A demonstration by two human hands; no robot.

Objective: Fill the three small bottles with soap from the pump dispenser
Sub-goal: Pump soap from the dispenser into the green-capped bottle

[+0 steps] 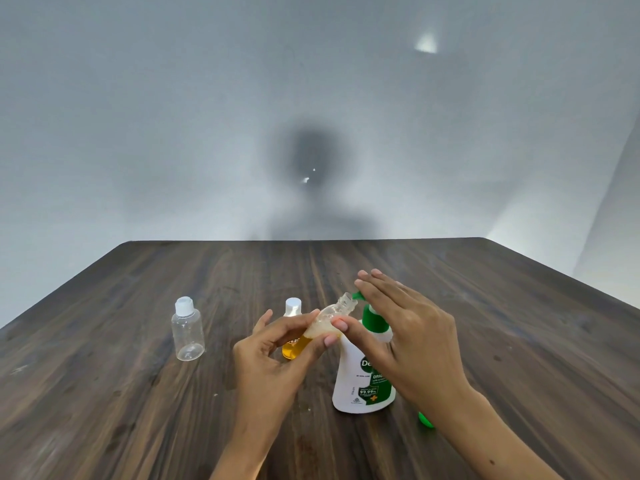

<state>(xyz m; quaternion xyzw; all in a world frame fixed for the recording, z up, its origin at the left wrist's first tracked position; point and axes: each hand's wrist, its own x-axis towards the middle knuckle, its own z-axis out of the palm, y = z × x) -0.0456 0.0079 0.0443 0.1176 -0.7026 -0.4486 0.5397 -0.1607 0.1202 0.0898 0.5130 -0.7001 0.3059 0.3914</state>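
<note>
The right hand [408, 327] hides most of the pump head [358, 296] and a green object [426, 420]

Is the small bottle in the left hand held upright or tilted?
Tilted: the small bottle leans with its uncapped mouth toward the pump dispenser spout.

The pump dispenser [356, 372] label reads "De", "ORIG" and "99.99%", partly hidden.

table [138, 393]: dark wood grain, matt. small bottles [187, 332]: clear glossy plastic, white plastic caps [183, 305]. pump dispenser [360, 379]: smooth white plastic, green plastic pump [374, 322], glossy label.
</note>
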